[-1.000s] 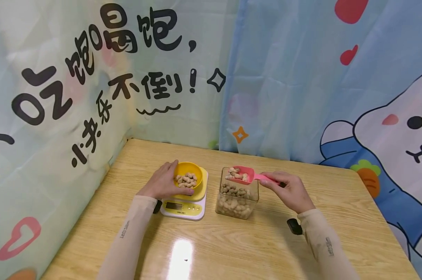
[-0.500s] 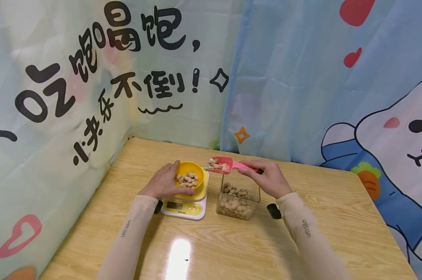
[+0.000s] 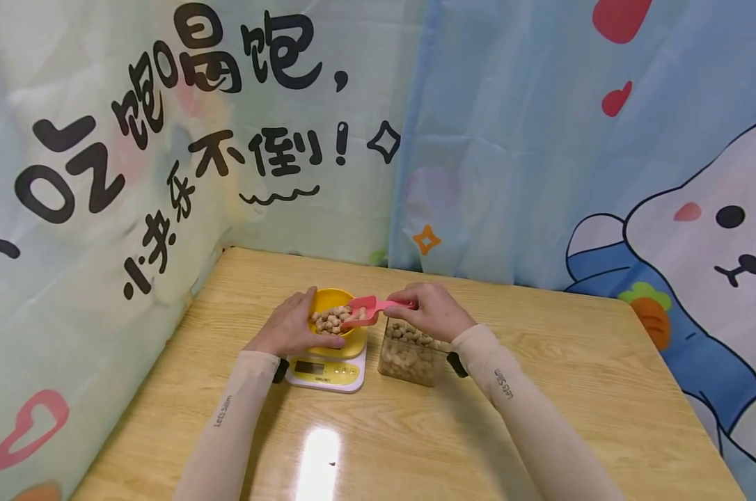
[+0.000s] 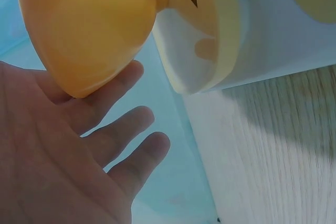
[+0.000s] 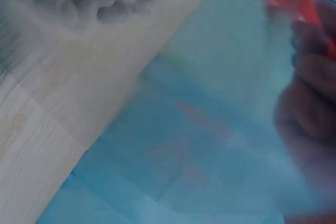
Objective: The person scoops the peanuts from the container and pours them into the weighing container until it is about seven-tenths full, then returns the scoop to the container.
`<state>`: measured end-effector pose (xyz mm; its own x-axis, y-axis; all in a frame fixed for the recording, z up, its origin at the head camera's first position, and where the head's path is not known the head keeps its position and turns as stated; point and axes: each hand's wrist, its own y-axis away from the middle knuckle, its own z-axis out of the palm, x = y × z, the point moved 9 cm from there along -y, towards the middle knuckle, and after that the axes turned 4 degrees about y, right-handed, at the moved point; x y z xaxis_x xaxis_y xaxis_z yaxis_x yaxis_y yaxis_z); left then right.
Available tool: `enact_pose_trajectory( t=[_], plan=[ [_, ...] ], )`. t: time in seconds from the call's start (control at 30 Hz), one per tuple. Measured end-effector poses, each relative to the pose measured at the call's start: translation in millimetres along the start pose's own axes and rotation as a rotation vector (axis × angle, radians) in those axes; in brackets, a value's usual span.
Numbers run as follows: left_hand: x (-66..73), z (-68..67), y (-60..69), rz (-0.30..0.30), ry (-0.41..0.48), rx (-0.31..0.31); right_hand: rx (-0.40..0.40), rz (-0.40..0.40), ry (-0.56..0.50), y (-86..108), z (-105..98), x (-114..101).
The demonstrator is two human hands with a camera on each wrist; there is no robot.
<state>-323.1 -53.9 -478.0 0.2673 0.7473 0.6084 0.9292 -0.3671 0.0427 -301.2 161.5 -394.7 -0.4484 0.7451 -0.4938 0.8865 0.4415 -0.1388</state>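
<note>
A yellow bowl holding peanuts stands on a yellow-and-white kitchen scale. My left hand rests against the bowl's left side, thumb in front; in the left wrist view its spread fingers touch the bowl's outer wall. By its handle, my right hand grips a pink scoop, tipped over the bowl's right side with peanuts at its mouth. Below the right hand is a clear container of peanuts, its top partly hidden. The right wrist view is blurred.
The wooden table meets a printed cloth along its back and left edges. The scale and the container stand side by side, a narrow gap between them.
My right hand has carried the loaded scoop left from above the container to the bowl and tilted it; peanuts now sit higher in the bowl. The left hand stays at the bowl.
</note>
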Motion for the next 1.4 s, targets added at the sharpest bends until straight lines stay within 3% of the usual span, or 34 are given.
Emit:
enact_pose_trajectory(
  t=[0.43,0.73,1.13,1.4],
  plan=[
    [-0.6,-0.9,-0.7,0.005,0.015,0.005,-0.033,-0.037,0.059,1.0,-4,-10],
    [-2.1,-1.2,-2.9,0.008,0.036,0.001,0.065,0.011,-0.003,11.6,-13,1],
    [-1.9,-0.6,-1.0,0.008,0.053,0.008,0.196,0.089,-0.025,54.3,-46,25],
    [-2.7,1.8,0.5,0.008,0.084,-0.005,0.274,0.091,0.028,90.3,-63,40]
  ],
)
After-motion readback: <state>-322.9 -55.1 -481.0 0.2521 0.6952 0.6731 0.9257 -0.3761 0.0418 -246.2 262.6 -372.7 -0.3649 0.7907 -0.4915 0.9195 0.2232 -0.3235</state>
